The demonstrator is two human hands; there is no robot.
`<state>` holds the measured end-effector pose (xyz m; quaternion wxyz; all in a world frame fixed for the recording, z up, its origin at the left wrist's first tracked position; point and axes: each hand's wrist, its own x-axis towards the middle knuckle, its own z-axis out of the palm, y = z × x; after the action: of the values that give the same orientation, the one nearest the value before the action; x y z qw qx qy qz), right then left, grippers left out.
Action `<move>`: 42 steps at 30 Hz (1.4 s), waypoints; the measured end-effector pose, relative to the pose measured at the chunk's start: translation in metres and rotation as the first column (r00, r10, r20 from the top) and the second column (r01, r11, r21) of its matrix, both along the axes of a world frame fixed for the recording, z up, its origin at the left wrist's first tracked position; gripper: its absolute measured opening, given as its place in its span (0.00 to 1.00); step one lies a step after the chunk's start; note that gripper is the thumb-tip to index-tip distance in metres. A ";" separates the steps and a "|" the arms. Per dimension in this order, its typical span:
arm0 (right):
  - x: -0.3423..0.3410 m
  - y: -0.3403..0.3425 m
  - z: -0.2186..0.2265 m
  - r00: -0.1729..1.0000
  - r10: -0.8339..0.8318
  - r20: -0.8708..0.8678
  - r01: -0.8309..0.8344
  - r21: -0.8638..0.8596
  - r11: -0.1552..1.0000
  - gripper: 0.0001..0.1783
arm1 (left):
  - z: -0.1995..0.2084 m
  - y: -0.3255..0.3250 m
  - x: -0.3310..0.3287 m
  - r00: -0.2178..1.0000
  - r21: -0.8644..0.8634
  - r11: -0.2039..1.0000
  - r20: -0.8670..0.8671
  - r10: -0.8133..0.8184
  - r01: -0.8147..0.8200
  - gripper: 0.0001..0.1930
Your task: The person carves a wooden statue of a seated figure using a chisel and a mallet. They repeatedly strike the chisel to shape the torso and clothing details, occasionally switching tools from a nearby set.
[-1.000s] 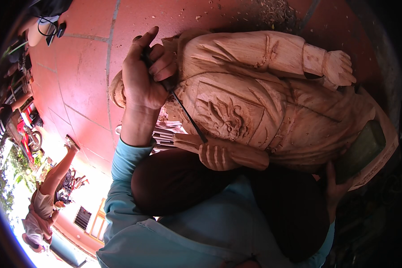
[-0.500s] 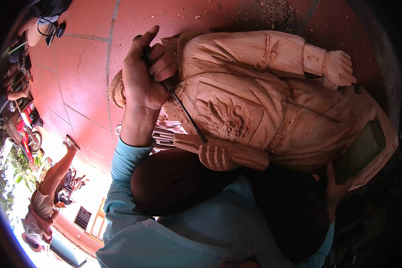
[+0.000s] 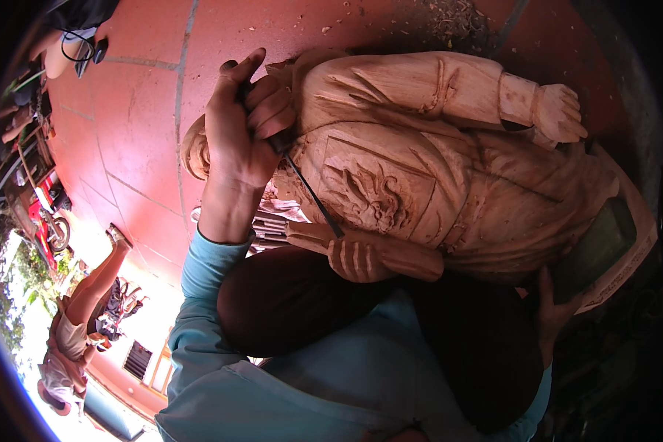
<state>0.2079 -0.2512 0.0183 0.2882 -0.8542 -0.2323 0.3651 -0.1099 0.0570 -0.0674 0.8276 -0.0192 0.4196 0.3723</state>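
Observation:
A carved wooden statue (image 3: pixel 449 169) of a robed figure lies on its back across my lap, a dragon-like relief on its chest. Raised near its head end, my left hand (image 3: pixel 239 140) is closed around the dark handle of a carving chisel (image 3: pixel 311 190). The chisel's thin metal shaft slants down, its tip at the wooden sleeve just above the statue's near carved hand. At the statue's base, my right hand (image 3: pixel 551 313) grips the edge beside a dark green panel (image 3: pixel 600 247); its thumb and one finger show, the others are in shadow.
Several metal tools (image 3: pixel 269 227) lie by my left knee (image 3: pixel 272 295). Wood chips (image 3: pixel 457 26) are scattered on the red tiled floor (image 3: pixel 140 103). At the left stand a red motorbike (image 3: pixel 50 228) and another person (image 3: pixel 74 331); more people sit farther up.
My left hand has shifted very slightly right and its fingers have turned a little on the handle. The chisel tip and statue have hardly moved. The distant person has moved slightly.

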 end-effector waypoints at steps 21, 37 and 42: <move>-0.033 0.033 0.001 0.960 -0.061 0.275 0.084 -0.073 0.994 0.30 | 0.023 0.033 -0.015 0.995 0.080 0.992 0.022 0.092 -0.094 0.09; -0.038 0.043 0.008 0.992 -0.105 0.073 0.110 -0.076 0.991 0.30 | 0.010 0.035 -0.021 0.999 0.081 0.996 0.017 -0.032 0.030 0.10; -0.044 0.048 0.007 0.992 -0.087 0.092 0.091 -0.044 0.995 0.29 | 0.007 0.039 -0.030 0.996 0.041 0.999 0.089 -0.004 0.001 0.09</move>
<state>0.1644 -0.2031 0.0253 0.2727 -0.8859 -0.1978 0.3188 -0.1399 0.0958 -0.0602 0.8461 -0.0183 0.3748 0.3786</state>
